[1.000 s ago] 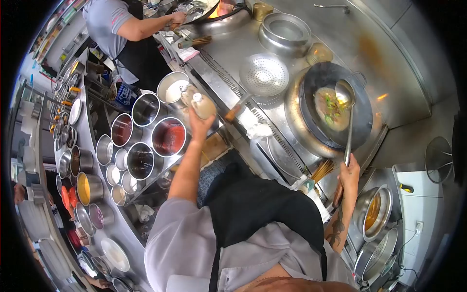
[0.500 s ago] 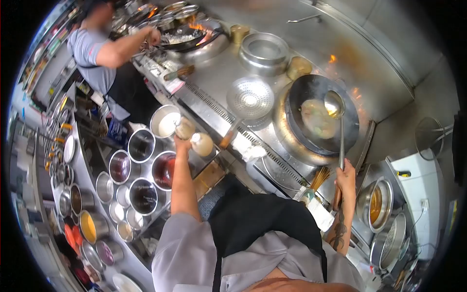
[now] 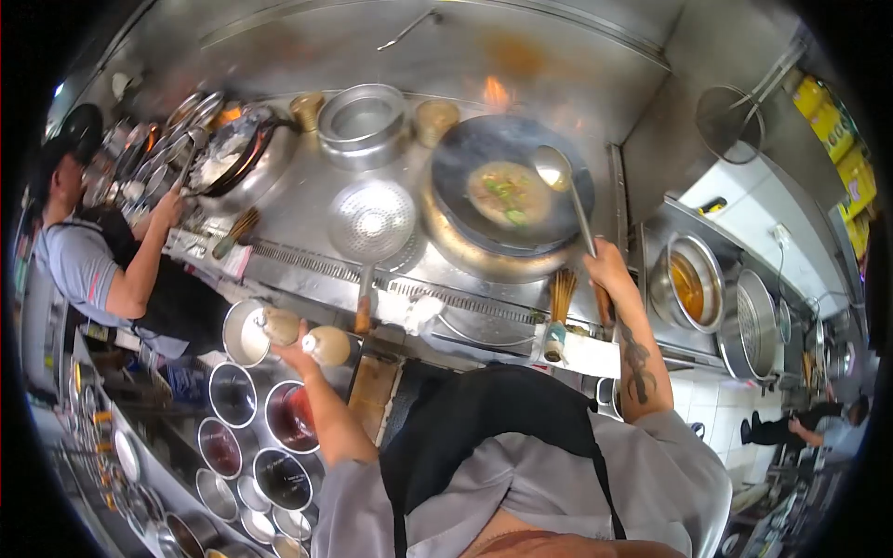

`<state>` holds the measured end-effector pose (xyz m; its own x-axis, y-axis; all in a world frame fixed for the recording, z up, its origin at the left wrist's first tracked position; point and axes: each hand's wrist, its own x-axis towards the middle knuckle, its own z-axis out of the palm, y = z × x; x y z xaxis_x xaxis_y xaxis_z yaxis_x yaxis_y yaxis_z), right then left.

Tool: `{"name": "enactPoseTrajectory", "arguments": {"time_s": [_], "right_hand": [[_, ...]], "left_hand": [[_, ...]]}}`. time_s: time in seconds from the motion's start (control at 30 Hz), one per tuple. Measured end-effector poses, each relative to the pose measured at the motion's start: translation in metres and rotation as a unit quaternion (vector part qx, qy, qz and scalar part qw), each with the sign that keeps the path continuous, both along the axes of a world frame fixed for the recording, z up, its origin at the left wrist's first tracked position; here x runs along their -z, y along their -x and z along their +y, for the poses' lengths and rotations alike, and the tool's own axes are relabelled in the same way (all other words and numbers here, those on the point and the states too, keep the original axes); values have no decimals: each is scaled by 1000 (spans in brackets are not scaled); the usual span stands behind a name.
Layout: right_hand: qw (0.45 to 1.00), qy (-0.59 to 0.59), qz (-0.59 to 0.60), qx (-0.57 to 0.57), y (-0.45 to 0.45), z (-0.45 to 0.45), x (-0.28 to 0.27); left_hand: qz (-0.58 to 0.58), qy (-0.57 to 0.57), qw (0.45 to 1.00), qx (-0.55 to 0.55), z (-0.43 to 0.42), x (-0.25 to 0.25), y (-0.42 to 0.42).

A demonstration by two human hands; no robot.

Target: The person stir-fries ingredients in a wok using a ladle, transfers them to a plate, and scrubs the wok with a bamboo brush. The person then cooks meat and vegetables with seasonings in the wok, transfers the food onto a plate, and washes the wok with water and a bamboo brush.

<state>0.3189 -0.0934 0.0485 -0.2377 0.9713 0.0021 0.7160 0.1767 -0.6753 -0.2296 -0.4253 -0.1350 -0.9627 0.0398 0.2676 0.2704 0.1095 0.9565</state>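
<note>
Right hand (image 3: 609, 267): wrapped firmly around the handle of a ladle (image 3: 553, 168). The wok (image 3: 452, 181), containing food (image 3: 509, 193), sits ahead and left of this hand. Left hand (image 3: 297, 354): fingers at a bottle (image 3: 279, 326); whether they grasp it cannot be determined. A second bottle (image 3: 331, 345) is immediately to this hand's right, with a perforated strainer (image 3: 372, 220) farther ahead.

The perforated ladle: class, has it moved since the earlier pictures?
No: against the fixed drain grating, the perforated ladle lies in the same place, handle across it. The camera has turned.
</note>
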Motion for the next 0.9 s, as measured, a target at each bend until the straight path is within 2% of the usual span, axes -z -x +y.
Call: {"name": "enactPoseTrajectory", "arguments": {"time_s": [0.1,0.17,0.27,0.33,0.43,0.57,0.7,0.8,0.83,0.9], "right_hand": [[999,-12,-44,15,6,35,31],[1000,6,-13,17,21,48,41],[993,71,87,22,61,32,22],[984,122,132,8,81,23,13],[958,224,178,-5,86,14,20],[942,284,170,-59,48,-10,-7],[974,222,-1,-53,26,-24,-36],[991,-43,-97,-85,24,-15,21],[983,-68,-152,-81,34,-19,24],[993,38,-75,-85,47,-28,19]], "left_hand": [[-4,28,1000,0,-2,-16,-5],[-33,-4,999,36,-3,-20,-5],[-44,-29,996,78,-2,-24,-7],[-26,-32,996,83,-2,-18,-3],[-59,-47,995,66,-5,-24,-8],[-10,-23,998,54,-12,-34,12],[102,-38,989,102,-18,-98,19],[143,-28,983,114,-12,-154,17],[157,-25,981,115,-8,-171,16],[186,-18,976,113,4,-197,13]]}}
